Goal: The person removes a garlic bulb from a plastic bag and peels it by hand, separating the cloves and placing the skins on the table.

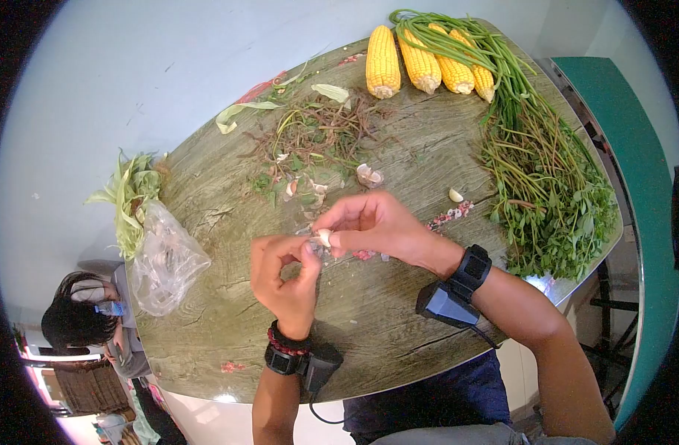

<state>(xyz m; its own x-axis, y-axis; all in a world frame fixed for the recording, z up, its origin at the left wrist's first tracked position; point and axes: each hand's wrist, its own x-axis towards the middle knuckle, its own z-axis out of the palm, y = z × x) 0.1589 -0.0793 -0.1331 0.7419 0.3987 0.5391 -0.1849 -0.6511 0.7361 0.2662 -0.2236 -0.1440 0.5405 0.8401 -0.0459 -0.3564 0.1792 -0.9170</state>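
Over the middle of the table, my left hand (286, 276) and my right hand (380, 228) meet at a small garlic clove (324, 236). The right thumb and fingers pinch the clove. My left thumb and forefinger are closed on its papery skin (315, 246), right beside it. Beyond the hands lie garlic skins (369, 176) and loose bits of peel (291, 188). A bare, pale garlic clove (456, 195) rests on the table to the right of my right hand.
Yellow corn cobs (383, 63) and long green beans (495, 59) lie at the back right, above leafy greens (558, 200). Plant trimmings (317, 133) are heaped beyond my hands. A clear plastic bag (165, 259) and corn husks (132, 189) sit at the left edge. Another person (80, 311) is at far left.
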